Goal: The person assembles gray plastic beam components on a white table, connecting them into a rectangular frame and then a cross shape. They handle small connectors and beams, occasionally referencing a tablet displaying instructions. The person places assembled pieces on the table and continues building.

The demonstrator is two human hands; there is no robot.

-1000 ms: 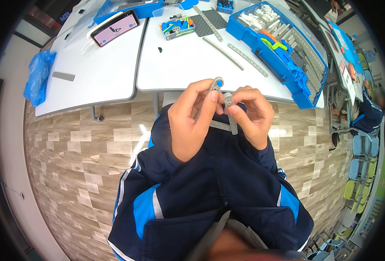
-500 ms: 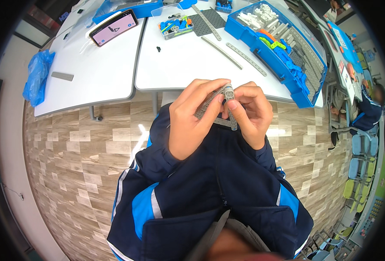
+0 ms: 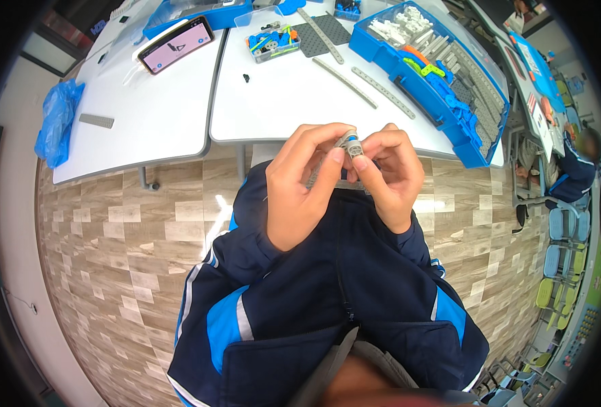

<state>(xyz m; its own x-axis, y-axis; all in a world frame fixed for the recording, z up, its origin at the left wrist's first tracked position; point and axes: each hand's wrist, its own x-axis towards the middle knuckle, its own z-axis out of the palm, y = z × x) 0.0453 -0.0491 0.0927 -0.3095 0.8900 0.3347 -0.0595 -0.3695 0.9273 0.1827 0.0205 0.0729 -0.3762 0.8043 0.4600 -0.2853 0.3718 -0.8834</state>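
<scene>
Between my two hands, over my lap at the table's front edge, is a small assembly of grey perforated building beams (image 3: 354, 148) with a blue bit showing at its top end. My left hand (image 3: 304, 180) pinches it from the left, thumb on the near side and fingers curled over the top. From the right, my right hand (image 3: 394, 178) grips it with the thumb against its end and the fingers bent behind. Much of the assembly is hidden behind my thumbs and fingers.
A blue case (image 3: 443, 98) of sorted parts stands on the right table. Loose grey beams (image 3: 345, 83), a dark perforated plate (image 3: 322, 35) and a clear parts box (image 3: 274, 45) lie nearby. On the left table are a propped phone (image 3: 177, 45), a grey strip (image 3: 97, 121) and a blue bag (image 3: 59, 122).
The assembly has tilted in my hands. Its beam ending below my right thumb is now mostly out of sight, and more blue shows at the top.
</scene>
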